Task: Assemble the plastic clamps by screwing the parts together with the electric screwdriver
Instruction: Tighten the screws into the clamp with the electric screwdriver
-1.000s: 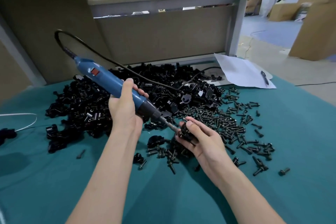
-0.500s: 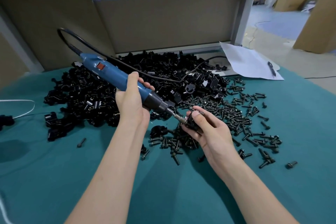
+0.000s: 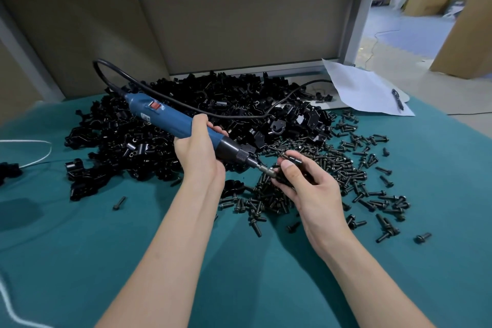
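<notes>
Many black clamp parts (image 3: 149, 141) heaped at the back of the teal mat (image 3: 80, 248), screws (image 3: 354, 168) scattered to their right. My left hand (image 3: 197, 154) grips the blue electric screwdriver (image 3: 170, 117). Its bit tip sits on the clamp (image 3: 303, 174) pinched in my right hand (image 3: 314, 194), just over the screws.

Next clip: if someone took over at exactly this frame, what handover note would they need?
Left hand: grips the blue electric screwdriver, its bit aimed at the part in the other hand.
Right hand: holds a black clamp above the table, with the bit tip at it.
Loose clamp parts are heaped at the back of the teal cloth. Screws lie scattered to the right.
Done: finished clamps cannot be told apart from the heap.
Left: fasten this clamp, then probably the rest of the heap.
</notes>
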A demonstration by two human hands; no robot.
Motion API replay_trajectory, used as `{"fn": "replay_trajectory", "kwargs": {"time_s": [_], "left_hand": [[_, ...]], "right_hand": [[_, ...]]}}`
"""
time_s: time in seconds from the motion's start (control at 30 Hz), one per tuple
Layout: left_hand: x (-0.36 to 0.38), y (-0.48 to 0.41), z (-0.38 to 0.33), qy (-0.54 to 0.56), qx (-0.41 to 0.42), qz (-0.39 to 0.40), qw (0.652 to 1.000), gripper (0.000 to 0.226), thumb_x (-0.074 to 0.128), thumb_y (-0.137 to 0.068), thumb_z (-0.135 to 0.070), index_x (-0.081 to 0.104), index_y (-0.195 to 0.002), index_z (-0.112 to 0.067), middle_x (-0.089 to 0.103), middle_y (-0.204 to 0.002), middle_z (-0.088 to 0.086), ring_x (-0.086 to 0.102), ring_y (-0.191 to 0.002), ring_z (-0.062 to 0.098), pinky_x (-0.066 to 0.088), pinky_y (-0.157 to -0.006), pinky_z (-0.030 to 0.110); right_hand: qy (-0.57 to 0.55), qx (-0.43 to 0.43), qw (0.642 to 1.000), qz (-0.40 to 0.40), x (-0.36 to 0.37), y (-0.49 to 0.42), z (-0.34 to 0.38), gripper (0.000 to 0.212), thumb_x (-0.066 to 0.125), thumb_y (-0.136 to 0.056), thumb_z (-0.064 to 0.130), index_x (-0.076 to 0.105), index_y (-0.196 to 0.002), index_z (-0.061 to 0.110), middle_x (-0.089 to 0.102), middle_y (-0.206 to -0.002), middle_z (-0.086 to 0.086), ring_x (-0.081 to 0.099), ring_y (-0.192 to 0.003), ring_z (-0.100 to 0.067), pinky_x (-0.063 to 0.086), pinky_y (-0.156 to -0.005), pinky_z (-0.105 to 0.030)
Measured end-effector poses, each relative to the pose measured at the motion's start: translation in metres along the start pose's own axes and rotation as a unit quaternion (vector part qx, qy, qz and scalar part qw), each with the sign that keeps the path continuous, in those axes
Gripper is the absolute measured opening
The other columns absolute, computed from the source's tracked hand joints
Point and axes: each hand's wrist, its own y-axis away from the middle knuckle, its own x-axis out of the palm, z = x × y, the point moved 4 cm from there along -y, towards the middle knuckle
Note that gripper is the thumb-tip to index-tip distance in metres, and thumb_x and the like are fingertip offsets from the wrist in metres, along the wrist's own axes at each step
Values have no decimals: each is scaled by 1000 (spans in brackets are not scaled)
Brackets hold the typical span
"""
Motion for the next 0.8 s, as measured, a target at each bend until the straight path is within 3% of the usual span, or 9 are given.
{"fn": "replay_trajectory", "kwargs": {"time_s": [0.33, 0.57, 0.8], "left_hand": [[4, 4, -2, -5, 14, 6, 1000, 23, 64, -84, -6, 48, -99, -9, 56, -61, 3, 59, -54, 17, 54, -57, 29], [6, 5, -3, -7, 21, 14, 1000, 22, 63, -85, -5, 47, -100, -8, 55, -60, 3, 57, -53, 17, 53, -56, 28], [8, 5, -5, 7, 26, 42, 999, 23, 63, -87, -4, 46, -101, -9, 54, -63, 1, 55, -53, 15, 53, -56, 29]], "right_hand": [[-40, 10, 999, -11, -3, -1, -2, 35, 80, -72, 31, 80, -104, 19, 78, -105, -10, 75, -103, -31, 63, -85, -35], [-53, 20, 998, -9, -3, -1, -2, 43, 78, -74, 28, 75, -114, 11, 78, -102, -10, 76, -98, -28, 63, -83, -35], [-72, 52, 996, -7, -4, -1, -5, 23, 70, -93, 13, 72, -114, 5, 78, -100, -12, 75, -104, -29, 63, -82, -36]]}}
